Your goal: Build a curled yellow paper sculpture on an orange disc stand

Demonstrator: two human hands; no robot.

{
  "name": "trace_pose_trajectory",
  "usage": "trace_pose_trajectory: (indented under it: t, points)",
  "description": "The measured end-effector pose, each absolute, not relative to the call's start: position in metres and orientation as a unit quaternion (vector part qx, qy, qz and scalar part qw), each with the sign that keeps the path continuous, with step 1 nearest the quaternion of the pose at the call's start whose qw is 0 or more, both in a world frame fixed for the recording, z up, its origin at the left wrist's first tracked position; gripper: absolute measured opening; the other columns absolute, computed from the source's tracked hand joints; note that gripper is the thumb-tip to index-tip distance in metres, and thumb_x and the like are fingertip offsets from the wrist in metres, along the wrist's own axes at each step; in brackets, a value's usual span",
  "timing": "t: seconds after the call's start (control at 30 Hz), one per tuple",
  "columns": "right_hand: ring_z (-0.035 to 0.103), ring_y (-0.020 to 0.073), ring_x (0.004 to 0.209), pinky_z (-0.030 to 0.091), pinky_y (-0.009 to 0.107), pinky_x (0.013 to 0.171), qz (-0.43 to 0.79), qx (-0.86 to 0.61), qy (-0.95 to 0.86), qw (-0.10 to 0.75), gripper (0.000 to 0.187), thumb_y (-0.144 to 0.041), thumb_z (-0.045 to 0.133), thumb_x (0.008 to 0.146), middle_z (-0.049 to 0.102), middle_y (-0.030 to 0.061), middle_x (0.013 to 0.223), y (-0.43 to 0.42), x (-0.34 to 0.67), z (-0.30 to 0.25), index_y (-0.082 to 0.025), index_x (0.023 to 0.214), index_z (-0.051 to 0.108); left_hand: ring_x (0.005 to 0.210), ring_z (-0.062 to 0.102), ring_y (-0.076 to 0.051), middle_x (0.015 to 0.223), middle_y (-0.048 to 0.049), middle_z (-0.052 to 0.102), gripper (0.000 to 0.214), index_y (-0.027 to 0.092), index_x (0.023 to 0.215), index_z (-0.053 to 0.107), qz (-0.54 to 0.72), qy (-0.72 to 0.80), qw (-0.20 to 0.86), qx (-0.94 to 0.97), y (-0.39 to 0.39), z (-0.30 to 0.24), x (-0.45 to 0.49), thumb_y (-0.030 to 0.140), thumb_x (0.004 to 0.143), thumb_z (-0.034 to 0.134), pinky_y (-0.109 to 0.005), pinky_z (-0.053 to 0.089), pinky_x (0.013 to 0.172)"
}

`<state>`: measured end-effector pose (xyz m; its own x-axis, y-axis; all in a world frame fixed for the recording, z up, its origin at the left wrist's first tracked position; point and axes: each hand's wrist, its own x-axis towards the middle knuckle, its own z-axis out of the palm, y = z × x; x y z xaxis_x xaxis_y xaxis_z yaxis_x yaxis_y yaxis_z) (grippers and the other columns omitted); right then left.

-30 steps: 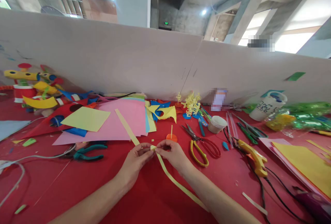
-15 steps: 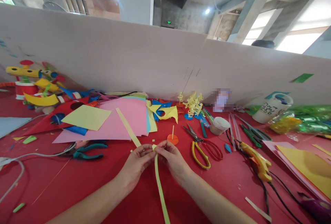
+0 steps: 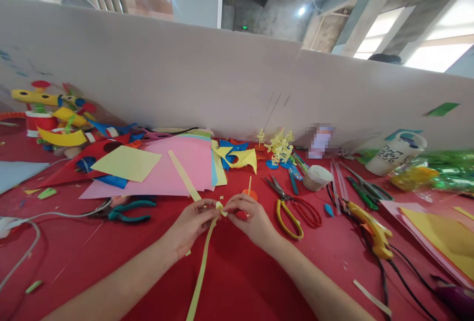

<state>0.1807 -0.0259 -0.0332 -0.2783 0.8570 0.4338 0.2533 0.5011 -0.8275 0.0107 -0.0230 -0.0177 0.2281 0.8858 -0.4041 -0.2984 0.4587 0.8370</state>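
In the middle of the head view, my left hand [image 3: 190,227] pinches a long pale-yellow strip [image 3: 202,271], which looks like paper or thin foam. Its tail hangs down toward the bottom edge. The strip's upper end is bent into a small fold between my two hands. My right hand [image 3: 255,220] has thumb and fingertips closed at that folded end. A second pale-yellow strip [image 3: 185,178] runs from the pink sheets [image 3: 192,158] down behind my left fingers. Partly hidden behind my right hand is an orange disc [image 3: 253,195] with a thin yellow stick standing on it.
Scissors [image 3: 289,212] with yellow and red handles lie right of my hands, beside a white cup [image 3: 317,178]. A yellow glue gun [image 3: 372,229] trails cables farther right. Teal-handled pliers [image 3: 133,211] lie left. A white partition [image 3: 166,79] borders the red table [image 3: 111,266].
The strip's upper end, earlier fairly straight, is now folded into a small bend. Its tail has swung left, and my right hand has moved slightly right.
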Motion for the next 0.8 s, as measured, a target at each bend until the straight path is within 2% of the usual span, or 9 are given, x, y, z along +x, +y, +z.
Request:
trace_pose_trajectory:
  t: [0.17, 0.37, 0.6, 0.8]
  points:
    - [0.058, 0.0156, 0.079, 0.049, 0.028, 0.071, 0.299, -0.369, -0.749, 0.462, 0.01, -0.015, 0.061, 0.076, 0.059, 0.0042, 0.084, -0.027, 0.181, -0.035, -0.022, 0.081, 0.067, 0.064, 0.06, -0.011, 0.068, 0.0006, 0.066, 0.026, 0.016, 0.076, 0.062, 0.392, 0.481, 0.705, 0.342, -0.024, -0.014, 0.01, 0.02, 0.055, 0.077, -0.023, 0.047, 0.068]
    - [0.057, 0.013, 0.068, 0.05, 0.024, 0.06, 0.348, -0.379, -0.703, 0.491, 0.004, -0.018, 0.062, 0.075, 0.058, 0.003, 0.079, -0.029, 0.175, -0.033, -0.021, 0.078, 0.064, 0.072, 0.062, -0.016, 0.072, -0.0009, 0.067, 0.021, 0.016, 0.076, 0.063, 0.38, 0.502, 0.603, 0.49, -0.023, -0.008, 0.009, 0.024, 0.059, 0.071, -0.026, 0.046, 0.069]
    - [0.057, 0.0133, 0.071, 0.049, 0.024, 0.059, 0.358, -0.405, -0.681, 0.494, 0.003, -0.021, 0.059, 0.077, 0.057, 0.0027, 0.081, -0.032, 0.173, -0.032, -0.021, 0.078, 0.062, 0.08, 0.063, -0.022, 0.08, -0.0042, 0.07, 0.018, 0.018, 0.079, 0.068, 0.366, 0.506, 0.527, 0.576, -0.021, -0.01, 0.007, 0.029, 0.064, 0.065, -0.031, 0.046, 0.075]
    - [0.056, 0.014, 0.072, 0.048, 0.026, 0.061, 0.342, -0.403, -0.704, 0.475, 0.003, -0.021, 0.058, 0.078, 0.057, 0.0029, 0.081, -0.033, 0.173, -0.031, -0.021, 0.078, 0.061, 0.078, 0.064, -0.023, 0.078, -0.0049, 0.071, 0.018, 0.018, 0.077, 0.071, 0.374, 0.509, 0.539, 0.558, -0.024, -0.01, 0.01, 0.029, 0.064, 0.066, -0.029, 0.047, 0.072]
